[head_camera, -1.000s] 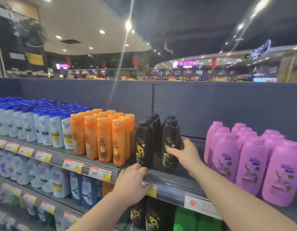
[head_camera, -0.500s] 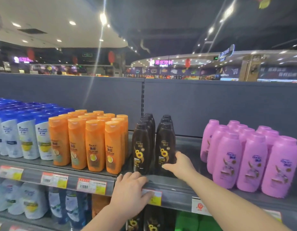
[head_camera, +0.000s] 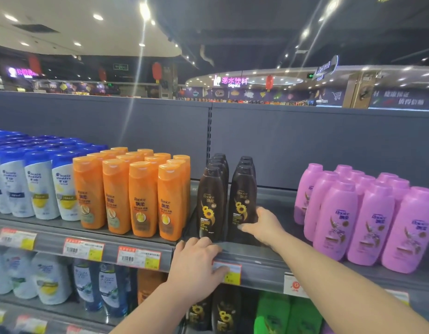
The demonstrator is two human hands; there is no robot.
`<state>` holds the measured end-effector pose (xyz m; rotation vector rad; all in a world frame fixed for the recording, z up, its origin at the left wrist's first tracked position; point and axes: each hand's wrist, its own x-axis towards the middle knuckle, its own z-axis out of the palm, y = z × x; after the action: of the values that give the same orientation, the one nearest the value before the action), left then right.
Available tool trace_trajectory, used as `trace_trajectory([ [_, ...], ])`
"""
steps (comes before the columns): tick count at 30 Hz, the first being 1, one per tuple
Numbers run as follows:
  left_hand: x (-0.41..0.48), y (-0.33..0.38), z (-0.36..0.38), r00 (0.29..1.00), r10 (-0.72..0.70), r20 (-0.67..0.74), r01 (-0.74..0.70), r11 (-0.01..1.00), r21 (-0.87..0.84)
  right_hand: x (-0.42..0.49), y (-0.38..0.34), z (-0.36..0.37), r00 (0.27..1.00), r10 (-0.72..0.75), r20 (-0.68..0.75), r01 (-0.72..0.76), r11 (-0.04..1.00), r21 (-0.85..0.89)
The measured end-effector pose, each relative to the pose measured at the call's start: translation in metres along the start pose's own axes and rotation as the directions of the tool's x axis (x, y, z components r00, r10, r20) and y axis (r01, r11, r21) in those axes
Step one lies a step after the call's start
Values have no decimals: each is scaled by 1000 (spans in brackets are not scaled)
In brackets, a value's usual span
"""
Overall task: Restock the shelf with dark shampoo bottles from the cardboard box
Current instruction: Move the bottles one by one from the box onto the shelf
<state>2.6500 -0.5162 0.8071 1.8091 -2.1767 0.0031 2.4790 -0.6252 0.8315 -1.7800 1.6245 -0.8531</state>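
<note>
Two rows of dark brown shampoo bottles with sunflower labels stand on the grey shelf (head_camera: 261,261), between orange and purple bottles. My right hand (head_camera: 264,225) grips the base of the front bottle of the right row (head_camera: 242,189), thumb in front and fingers round its right side. The bottle stands upright on the shelf beside the front bottle of the left row (head_camera: 209,203). My left hand (head_camera: 196,263) holds the shelf's front edge, fingers hooked over the top and thumb on a yellow price tag. The cardboard box is out of view.
Orange bottles (head_camera: 143,198) stand left of the dark rows and purple bottles (head_camera: 367,220) to the right, with a bare gap of shelf between dark and purple. White-and-blue bottles (head_camera: 40,186) fill the far left. The lower shelf holds more dark bottles (head_camera: 223,312) and green ones (head_camera: 280,314).
My right hand has slid down from the bottle's middle to its base. The left hand has stayed on the shelf edge. The camera has turned a little to the right.
</note>
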Motion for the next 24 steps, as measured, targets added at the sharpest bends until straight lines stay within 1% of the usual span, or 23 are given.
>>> trace_trajectory([
  [5, -1, 0, 2, 1000, 0, -10, 0, 1000, -23, -7, 2, -5, 1000, 15, -27, -17, 998, -68],
  [8, -2, 2, 5, 1000, -3, -29, 3, 1000, -18, -26, 3, -16, 997, -34, -64, 20, 980, -198],
  [10, -2, 3, 7, 999, -5, -45, 5, 1000, -5, -45, 5, -27, 987, -131, -90, 91, 932, -350],
  [12, -1, 4, 9, 998, -18, -61, 18, 1000, -5, -67, 8, -38, 968, -233, -88, 160, 853, -496],
  [14, 0, 9, 12, 995, -35, -98, 33, 999, -18, -90, 13, -49, 954, -290, -71, 198, 791, -579],
  [15, 0, 15, 13, 990, -26, -139, 20, 999, -41, -102, 17, -55, 950, -306, -61, 209, 768, -605],
  [16, 0, 22, 15, 980, 9, -196, -25, 996, -82, -114, 21, -61, 947, -317, -55, 214, 747, -629],
  [18, 0, 43, 23, 941, 114, -318, -164, 977, -136, -140, 35, -75, 944, -326, -51, 208, 707, -676],
  [20, -5, 73, 26, 897, 216, -387, -299, 939, -169, -167, 54, -93, 948, -313, -58, 179, 674, -717],
  [22, -12, 108, 32, 873, 303, -382, -400, 893, -206, -195, 78, -113, 958, -275, -85, 121, 653, -747],
  [24, -19, 143, 47, 871, 388, -300, -461, 856, -233, -227, 107, -135, 969, -211, -133, 36, 646, -763],
])
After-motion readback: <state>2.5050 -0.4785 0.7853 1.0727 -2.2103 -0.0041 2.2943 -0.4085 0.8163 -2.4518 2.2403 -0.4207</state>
